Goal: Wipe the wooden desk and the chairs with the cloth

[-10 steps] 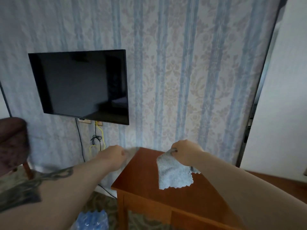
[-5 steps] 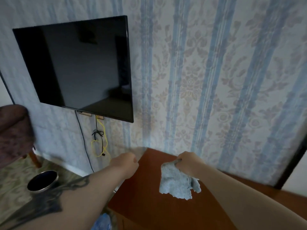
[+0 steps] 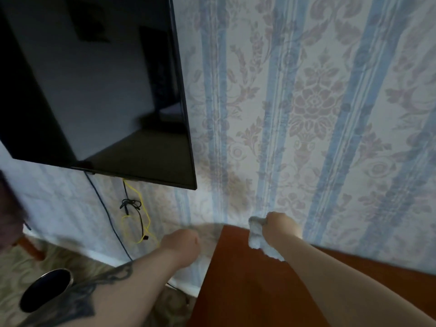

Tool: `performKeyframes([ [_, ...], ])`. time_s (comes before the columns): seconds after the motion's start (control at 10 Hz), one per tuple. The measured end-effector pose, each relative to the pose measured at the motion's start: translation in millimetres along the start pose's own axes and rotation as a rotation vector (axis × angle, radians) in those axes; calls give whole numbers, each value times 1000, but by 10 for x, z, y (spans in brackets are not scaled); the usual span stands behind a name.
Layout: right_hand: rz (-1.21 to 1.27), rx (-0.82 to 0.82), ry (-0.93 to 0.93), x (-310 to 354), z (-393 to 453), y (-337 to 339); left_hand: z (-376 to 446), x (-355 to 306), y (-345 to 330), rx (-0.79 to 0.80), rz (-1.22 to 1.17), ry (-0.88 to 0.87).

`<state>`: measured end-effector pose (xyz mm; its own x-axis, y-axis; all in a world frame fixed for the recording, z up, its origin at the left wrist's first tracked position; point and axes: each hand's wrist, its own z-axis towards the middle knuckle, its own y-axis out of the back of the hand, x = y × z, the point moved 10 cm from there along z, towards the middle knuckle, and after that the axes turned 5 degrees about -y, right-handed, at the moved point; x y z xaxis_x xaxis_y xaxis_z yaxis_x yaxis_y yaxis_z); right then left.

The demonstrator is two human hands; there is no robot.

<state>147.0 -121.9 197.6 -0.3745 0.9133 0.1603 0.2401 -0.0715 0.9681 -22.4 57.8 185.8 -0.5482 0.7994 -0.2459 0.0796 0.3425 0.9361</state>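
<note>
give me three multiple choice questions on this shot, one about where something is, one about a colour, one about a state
1. Where is the cloth?
A. on the floor
B. in the right hand, over the wooden desk near the wall
C. draped on the television

2. What colour is the loose thin cable hanging under the television?
A. yellow
B. red
C. white

3. What is the left hand doing?
A. pressing flat on the desk
B. gripping the bin
C. curled in a fist, holding nothing

Answers:
1. B, the cloth is bunched in the right hand's fingers above the desk's far end.
2. A, a yellow loop hangs beside the black cables.
3. C, the fingers are curled and nothing shows in them, left of the desk.
</note>
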Motion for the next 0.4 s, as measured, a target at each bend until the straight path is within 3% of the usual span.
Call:
performKeyframes([
  [0.1, -66, 92, 123, 362, 103, -294, 269, 92, -47, 20, 13, -29],
  [0.2, -18, 146, 64, 407, 136, -556, 472, 71, -153, 47, 24, -71],
  [0.4, 4, 128, 1, 81, 221, -207, 609, -348, -53, 36, -4, -151],
])
